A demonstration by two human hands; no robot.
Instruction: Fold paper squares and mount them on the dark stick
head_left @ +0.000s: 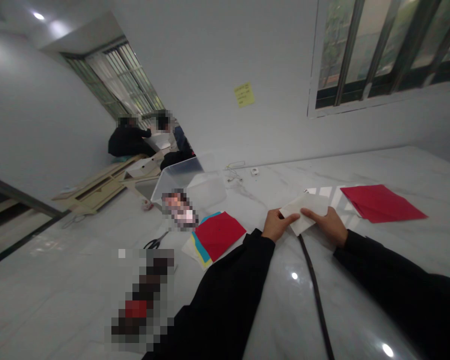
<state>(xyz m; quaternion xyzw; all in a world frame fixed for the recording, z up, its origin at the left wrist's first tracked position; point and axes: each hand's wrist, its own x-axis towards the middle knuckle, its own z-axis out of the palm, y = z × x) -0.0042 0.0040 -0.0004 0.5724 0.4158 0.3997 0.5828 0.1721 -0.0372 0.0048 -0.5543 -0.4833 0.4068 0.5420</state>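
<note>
A white folded sheet of paper [306,210] lies on the glossy white marble table [97,280], held from both sides. My left hand [278,224] pinches its left corner with thumb and fingers. My right hand [328,224] presses and grips its right part, fingers closed over the edge. Both arms wear black sleeves. A thin dark strap [317,295] runs from under the paper toward me.
A red paper sheet [380,202] lies to the right. A stack of red, blue and yellow sheets [215,236] lies to the left, with black scissors [155,243] beside it and a clear plastic box [194,182] behind. Two people sit far back left near a wooden bench.
</note>
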